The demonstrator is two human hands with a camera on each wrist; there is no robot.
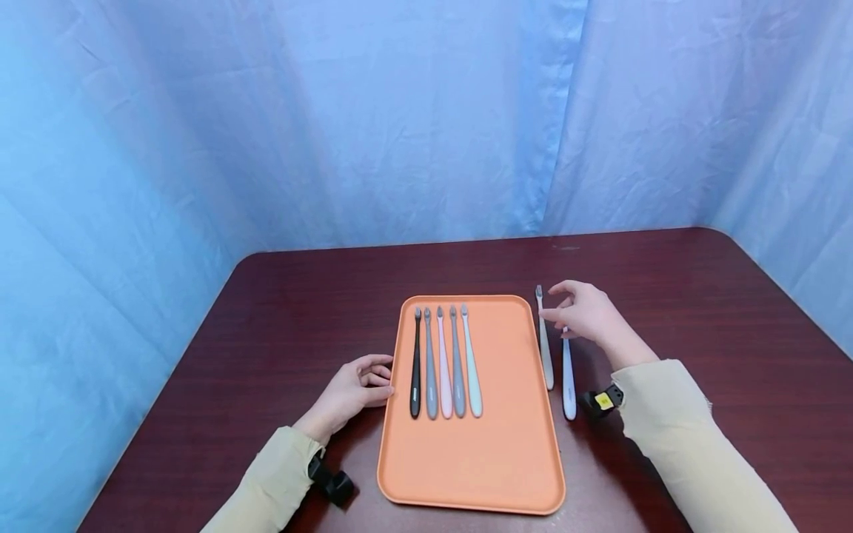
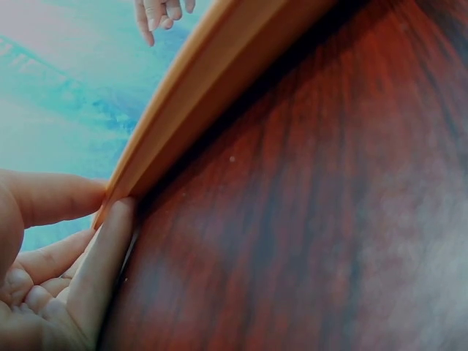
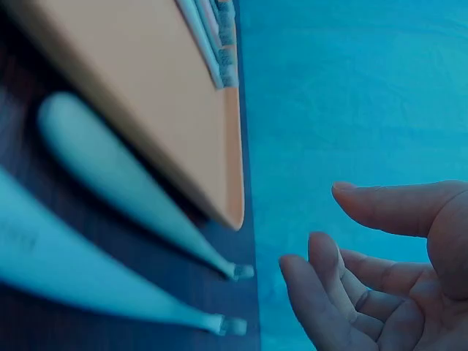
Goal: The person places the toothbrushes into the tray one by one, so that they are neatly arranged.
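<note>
blue curtain (image 1: 400,111); dark wooden table (image 1: 700,296)

The right hand (image 1: 586,317) hides the head of the white toothbrush (image 1: 569,381); both toothbrushes beside the tray (image 3: 146,110) blur in the right wrist view.

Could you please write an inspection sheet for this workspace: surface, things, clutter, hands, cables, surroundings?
Surface: dark wooden table.
Things: orange tray holding five toothbrushes in a row; two toothbrushes lie on the table right of the tray.
Clutter: nothing seen.
Hands: left hand touches the tray's left edge, holding nothing; right hand is open above the two toothbrushes, holding nothing.
Cables: nothing seen; wrist cameras on both sleeves.
Surroundings: blue curtain on all sides.
</note>
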